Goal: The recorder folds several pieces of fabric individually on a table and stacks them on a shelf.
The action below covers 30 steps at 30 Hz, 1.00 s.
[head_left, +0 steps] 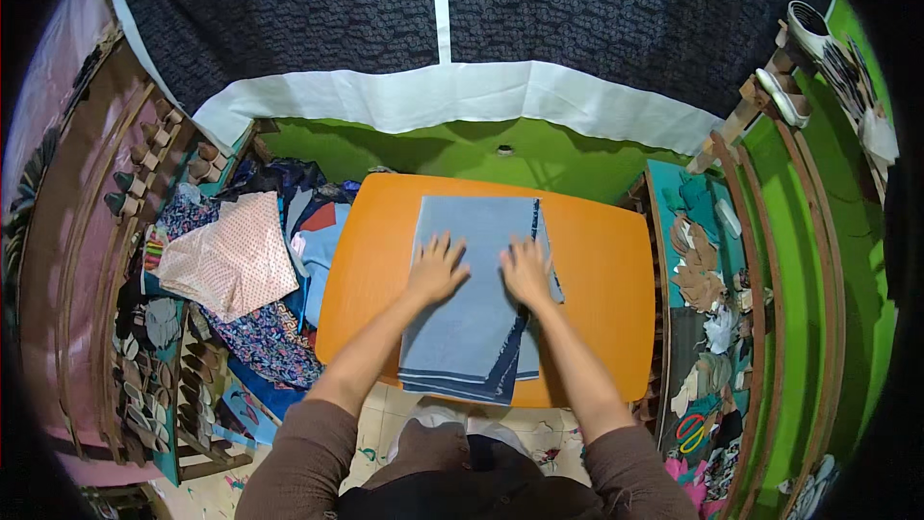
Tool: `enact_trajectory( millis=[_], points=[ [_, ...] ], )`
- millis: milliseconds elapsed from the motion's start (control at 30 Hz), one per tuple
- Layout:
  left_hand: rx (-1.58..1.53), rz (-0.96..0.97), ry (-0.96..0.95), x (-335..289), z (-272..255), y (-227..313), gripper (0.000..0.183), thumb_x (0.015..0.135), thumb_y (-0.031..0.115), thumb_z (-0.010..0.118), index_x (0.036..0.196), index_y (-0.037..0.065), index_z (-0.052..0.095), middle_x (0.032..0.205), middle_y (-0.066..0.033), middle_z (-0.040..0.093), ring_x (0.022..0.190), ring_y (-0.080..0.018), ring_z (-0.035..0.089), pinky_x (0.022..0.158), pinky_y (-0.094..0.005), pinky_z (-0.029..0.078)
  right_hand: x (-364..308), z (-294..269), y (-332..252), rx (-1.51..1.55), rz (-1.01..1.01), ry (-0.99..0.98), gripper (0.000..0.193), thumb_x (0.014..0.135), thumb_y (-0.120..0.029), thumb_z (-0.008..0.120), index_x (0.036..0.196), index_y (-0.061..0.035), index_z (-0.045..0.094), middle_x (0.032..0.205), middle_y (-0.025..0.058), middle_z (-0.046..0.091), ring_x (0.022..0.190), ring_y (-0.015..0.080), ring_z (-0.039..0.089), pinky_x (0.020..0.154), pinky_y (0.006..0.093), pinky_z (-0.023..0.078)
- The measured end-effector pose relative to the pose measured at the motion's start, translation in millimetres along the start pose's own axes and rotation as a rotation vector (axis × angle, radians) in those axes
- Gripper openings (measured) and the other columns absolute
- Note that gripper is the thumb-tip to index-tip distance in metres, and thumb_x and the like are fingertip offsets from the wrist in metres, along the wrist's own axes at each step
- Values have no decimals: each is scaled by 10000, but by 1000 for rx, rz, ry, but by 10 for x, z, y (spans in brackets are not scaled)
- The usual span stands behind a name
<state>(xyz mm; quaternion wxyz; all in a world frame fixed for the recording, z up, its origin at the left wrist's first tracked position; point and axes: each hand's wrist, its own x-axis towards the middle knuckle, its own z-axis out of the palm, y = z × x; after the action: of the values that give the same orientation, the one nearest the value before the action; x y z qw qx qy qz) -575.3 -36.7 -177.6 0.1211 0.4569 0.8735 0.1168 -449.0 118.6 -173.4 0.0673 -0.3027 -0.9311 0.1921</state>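
A folded blue-grey denim cloth lies lengthwise on an orange table, its near end hanging over the front edge. My left hand rests flat on the cloth's left half, fingers spread. My right hand lies flat on its right half, fingers spread too, close beside the left. Neither hand grips anything. A darker blue edge of the cloth shows along its right side.
A heap of patterned fabrics lies left of the table. Wooden racks with shoe parts stand at the left. Shelves with scraps line the right. A dark patterned curtain with a white hem hangs behind, over a green wall.
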Motion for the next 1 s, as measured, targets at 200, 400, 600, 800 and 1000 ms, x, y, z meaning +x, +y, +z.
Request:
enact_trajectory(
  millis=[200, 400, 600, 800, 1000],
  points=[
    [95, 44, 175, -357, 535, -14, 537, 855, 434, 475, 1321, 173, 422, 1431, -136, 266, 1318, -324, 243, 1058, -531, 161, -624, 506, 103, 56, 53, 150, 540, 839, -244, 549, 1299, -22, 373, 1355, 242, 302, 1271, 401, 260, 1032, 514, 210],
    [99, 53, 162, -210, 430, -26, 529, 851, 393, 491, 1313, 143, 430, 1414, -150, 296, 1311, -332, 253, 1044, -550, 173, -899, 209, 192, 252, 90, 198, 455, 800, -103, 577, 1212, 24, 431, 1219, 224, 418, 1131, 378, 400, 945, 441, 342],
    [96, 38, 188, -243, 398, 6, 531, 846, 372, 489, 1316, 132, 426, 1421, -153, 285, 1306, -330, 265, 1044, -555, 164, -1112, 131, 139, 389, 163, 240, 389, 785, -76, 580, 1149, 15, 475, 1138, 198, 473, 1054, 366, 460, 892, 421, 383],
    [64, 153, 33, -886, 412, 111, 550, 837, 406, 494, 1335, 190, 406, 1432, -107, 282, 1308, -306, 269, 1048, -544, 166, -1316, 90, 71, -63, -188, -56, 473, 826, -224, 547, 1264, -72, 456, 1348, 232, 334, 1228, 418, 331, 993, 544, 281],
    [106, 43, 61, -1343, 456, 119, 530, 846, 413, 491, 1327, 204, 414, 1430, -88, 289, 1300, -295, 284, 1044, -542, 180, -1312, 105, 228, 52, -191, -70, 453, 844, -215, 535, 1261, -60, 451, 1344, 238, 323, 1257, 415, 279, 1024, 516, 243]
  ],
)
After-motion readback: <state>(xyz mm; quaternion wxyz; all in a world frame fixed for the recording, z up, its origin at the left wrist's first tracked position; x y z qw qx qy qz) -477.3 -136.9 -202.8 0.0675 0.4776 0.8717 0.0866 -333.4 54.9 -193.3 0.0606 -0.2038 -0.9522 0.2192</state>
